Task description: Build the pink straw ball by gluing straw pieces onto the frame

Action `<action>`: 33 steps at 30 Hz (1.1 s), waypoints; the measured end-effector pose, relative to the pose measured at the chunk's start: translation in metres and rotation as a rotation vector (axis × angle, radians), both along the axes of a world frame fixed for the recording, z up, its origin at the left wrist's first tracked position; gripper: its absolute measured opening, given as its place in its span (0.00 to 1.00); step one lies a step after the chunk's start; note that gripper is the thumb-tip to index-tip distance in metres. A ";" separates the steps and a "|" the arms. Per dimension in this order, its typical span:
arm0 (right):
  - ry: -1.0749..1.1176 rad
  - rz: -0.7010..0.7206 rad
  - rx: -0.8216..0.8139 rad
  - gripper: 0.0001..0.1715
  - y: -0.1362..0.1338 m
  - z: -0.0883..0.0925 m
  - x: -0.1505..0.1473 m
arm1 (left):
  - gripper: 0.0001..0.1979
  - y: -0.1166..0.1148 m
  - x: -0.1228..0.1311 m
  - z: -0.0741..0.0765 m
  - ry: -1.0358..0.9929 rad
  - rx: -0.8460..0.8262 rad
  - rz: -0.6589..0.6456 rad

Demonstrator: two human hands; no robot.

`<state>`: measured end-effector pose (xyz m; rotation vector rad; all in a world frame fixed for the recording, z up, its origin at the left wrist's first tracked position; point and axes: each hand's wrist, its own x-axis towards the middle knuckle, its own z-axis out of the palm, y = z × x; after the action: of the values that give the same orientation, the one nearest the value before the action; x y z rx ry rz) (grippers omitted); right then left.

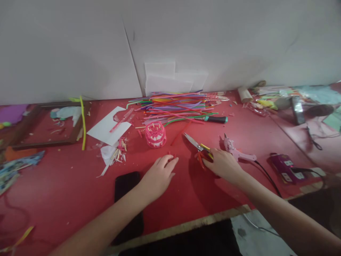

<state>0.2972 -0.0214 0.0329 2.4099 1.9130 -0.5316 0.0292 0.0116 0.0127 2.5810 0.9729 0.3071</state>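
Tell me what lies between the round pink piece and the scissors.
A thin red strip lies on the table between the round pink piece and the scissors, as the head view shows.

Two hands show at lower centre: one left hand, one right hand. The middle of the frame has one pair of scissors, one pink basket and, a little higher, one black-and-green handle. Right of centre is one glue gun; lower right, one power strip. One phone lies lower left of centre. Upper centre shows three white sheets and pipe cleaners, dozens, too tangled to count exactly.
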 end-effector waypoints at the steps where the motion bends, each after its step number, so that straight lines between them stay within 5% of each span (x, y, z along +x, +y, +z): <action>1: -0.031 0.009 0.011 0.17 0.001 -0.001 0.000 | 0.26 0.001 -0.003 0.000 -0.008 -0.010 0.013; 6: -0.084 0.082 0.098 0.16 0.001 -0.002 -0.004 | 0.34 0.019 -0.012 -0.004 -0.051 -0.051 0.060; 11: 0.079 0.303 0.279 0.15 0.000 -0.003 -0.029 | 0.30 0.028 -0.012 -0.004 -0.084 -0.109 0.037; 16: 0.260 0.528 0.363 0.31 -0.004 -0.022 -0.062 | 0.26 0.025 -0.012 -0.005 -0.118 -0.148 0.030; 20: 0.295 0.533 0.395 0.38 -0.003 -0.039 -0.073 | 0.27 0.025 -0.015 -0.008 -0.131 -0.175 0.021; 33: 0.379 0.589 0.405 0.25 0.013 -0.043 -0.061 | 0.25 0.029 -0.014 -0.008 -0.179 -0.224 0.018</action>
<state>0.2361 -0.0084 -0.0096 1.8362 2.9822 -0.6378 0.0151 0.0404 0.0043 2.3003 0.9115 0.4020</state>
